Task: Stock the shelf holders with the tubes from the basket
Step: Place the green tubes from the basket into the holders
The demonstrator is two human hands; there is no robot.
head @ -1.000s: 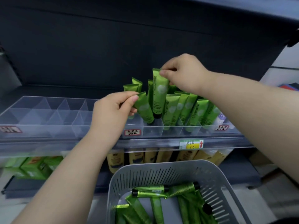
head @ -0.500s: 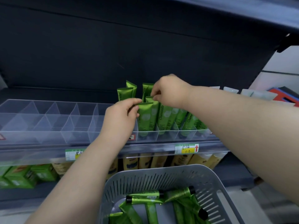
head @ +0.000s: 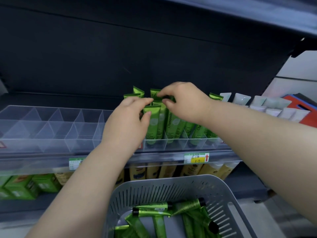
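Head view shows the left hand (head: 127, 121) pinching the crimped top of an upright front tube (head: 153, 122) in the clear holder (head: 51, 127), its long axis vertical beneath the fingers, while the right hand (head: 185, 102) seemingly pinches the tube behind (head: 154, 92), the basket (head: 223, 189) well below.

2 bare forearms (head: 96, 177) are filling the view, uncovered from frame edge to wrist. The left hand (head: 127, 124) and the right hand (head: 184, 102) are showing rounded fingers (head: 142, 101), and short, plain nails (head: 148, 113) are tipping them.
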